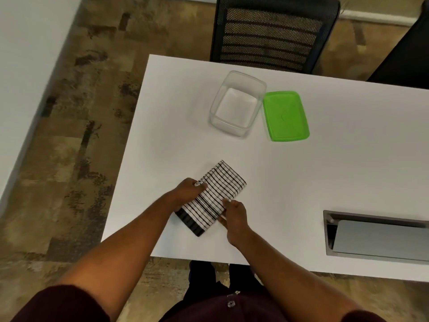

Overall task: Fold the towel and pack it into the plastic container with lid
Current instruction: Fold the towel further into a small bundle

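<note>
Both hands pinch the folded towel: left hand closed on its left long edge, right hand closed on the right long edge near the front. It lies flat near the front-left of the white table, long axis diagonal, dark-banded end toward the person, far end aimed up-right roughly at the clear container (open, empty, no writing readable on anything). Green lid lies flat just right of the container, a metal cable hatch sits far right, a black mesh chair stands behind the table, and bare tabletop separates towel and container.
</note>
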